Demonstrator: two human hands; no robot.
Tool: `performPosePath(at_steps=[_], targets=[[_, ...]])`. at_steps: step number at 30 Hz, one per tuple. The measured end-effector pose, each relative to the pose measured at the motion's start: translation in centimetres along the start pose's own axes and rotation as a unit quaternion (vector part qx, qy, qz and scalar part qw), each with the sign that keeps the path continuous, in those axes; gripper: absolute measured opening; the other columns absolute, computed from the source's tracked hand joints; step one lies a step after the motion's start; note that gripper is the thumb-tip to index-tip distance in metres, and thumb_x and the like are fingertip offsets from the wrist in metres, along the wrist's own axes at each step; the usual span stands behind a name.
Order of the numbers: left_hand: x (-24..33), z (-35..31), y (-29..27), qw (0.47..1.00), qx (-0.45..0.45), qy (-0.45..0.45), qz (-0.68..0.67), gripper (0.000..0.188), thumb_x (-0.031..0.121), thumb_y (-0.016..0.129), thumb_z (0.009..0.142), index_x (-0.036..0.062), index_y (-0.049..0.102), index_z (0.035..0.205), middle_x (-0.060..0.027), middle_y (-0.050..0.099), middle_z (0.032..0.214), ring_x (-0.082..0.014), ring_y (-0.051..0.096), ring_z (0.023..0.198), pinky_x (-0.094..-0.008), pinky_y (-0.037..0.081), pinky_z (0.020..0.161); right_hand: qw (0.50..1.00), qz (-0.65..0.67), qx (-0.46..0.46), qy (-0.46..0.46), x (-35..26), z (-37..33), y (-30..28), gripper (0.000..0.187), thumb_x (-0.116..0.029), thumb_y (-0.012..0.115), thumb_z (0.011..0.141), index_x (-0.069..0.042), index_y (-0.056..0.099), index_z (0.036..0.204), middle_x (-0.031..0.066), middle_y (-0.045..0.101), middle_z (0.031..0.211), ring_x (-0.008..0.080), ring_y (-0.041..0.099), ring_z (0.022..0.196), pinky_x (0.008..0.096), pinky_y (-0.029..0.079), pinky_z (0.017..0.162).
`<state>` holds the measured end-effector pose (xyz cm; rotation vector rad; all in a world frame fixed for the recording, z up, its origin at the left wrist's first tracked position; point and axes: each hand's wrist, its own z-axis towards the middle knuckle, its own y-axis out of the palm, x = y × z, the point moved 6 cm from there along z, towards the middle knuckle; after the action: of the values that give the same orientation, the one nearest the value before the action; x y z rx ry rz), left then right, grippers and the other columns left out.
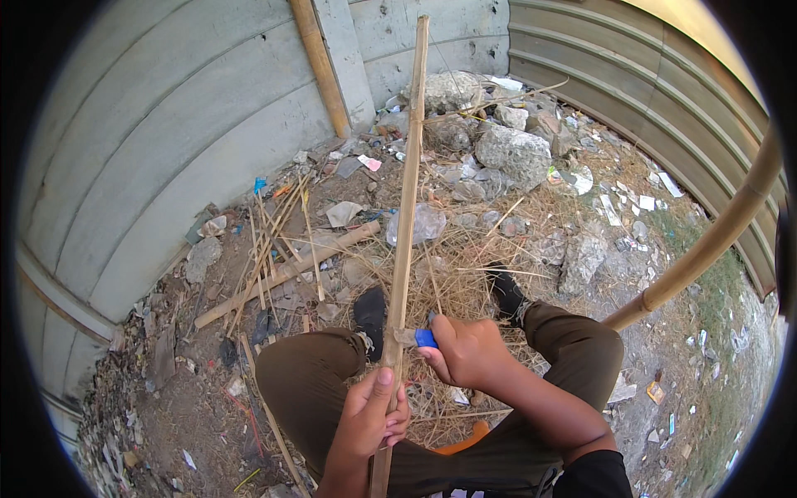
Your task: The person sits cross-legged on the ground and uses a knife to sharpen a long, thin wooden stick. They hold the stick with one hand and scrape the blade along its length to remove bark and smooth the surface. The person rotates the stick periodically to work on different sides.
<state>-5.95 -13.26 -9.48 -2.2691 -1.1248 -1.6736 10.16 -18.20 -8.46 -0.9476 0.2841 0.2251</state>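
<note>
Left hand (375, 408) gripped bamboo strip (408, 224); right hand (469, 353), beside strip, clenched blue-handled knife (425, 339) against it; downward slip risked cutting left hand.

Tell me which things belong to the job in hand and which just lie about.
Job in hand:
long bamboo strip, in the left hand
blue-handled blade, in the right hand
probably the thin strips on the ground

Lying about:
pale rocks
crumpled clear plastic
white paper scraps
</note>
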Motion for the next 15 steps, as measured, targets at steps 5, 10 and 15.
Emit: performPosePath(at_steps=[5, 10, 15], targets=[[-0.6, -0.5, 0.4, 0.999, -0.030, -0.009, 0.012, 0.045, 0.047, 0.038, 0.107, 0.0053, 0.046, 0.090, 0.0004, 0.039, 0.057, -0.0058, 0.037, 0.045, -0.0228, 0.034, 0.040, 0.999, -0.033, 0.021, -0.021, 1.3, -0.1, -0.1, 0.038, -0.042, 0.057, 0.097, -0.005, 0.050, 0.089, 0.0080, 0.054, 0.064, 0.0261, 0.057, 0.047, 0.0382, 0.043, 0.041], [-0.5, -0.2, 1.2, 0.999, -0.026, 0.004, 0.025, 0.047, 0.045, 0.038, 0.108, 0.0046, 0.043, 0.086, 0.0001, 0.033, 0.053, -0.0067, 0.031, 0.041, -0.0239, 0.029, 0.035, 0.997, -0.058, 0.040, -0.022, 1.9, -0.1, -0.7, 0.039, -0.041, 0.053, 0.099, -0.003, 0.052, 0.087, 0.0092, 0.049, 0.064, 0.0278, 0.054, 0.048, 0.0388, 0.042, 0.043], [-0.4, -0.2, 1.7, 0.999, -0.031, 0.002, 0.025, 0.047, 0.045, 0.038, 0.108, 0.0044, 0.043, 0.085, 0.0001, 0.033, 0.053, -0.0065, 0.031, 0.041, -0.0238, 0.029, 0.035, 0.995, -0.078, 0.053, -0.021, 2.4, 0.1, -1.4, 0.042, -0.044, 0.053, 0.099, -0.004, 0.051, 0.086, 0.0083, 0.048, 0.063, 0.0270, 0.054, 0.048, 0.0386, 0.042, 0.043]])
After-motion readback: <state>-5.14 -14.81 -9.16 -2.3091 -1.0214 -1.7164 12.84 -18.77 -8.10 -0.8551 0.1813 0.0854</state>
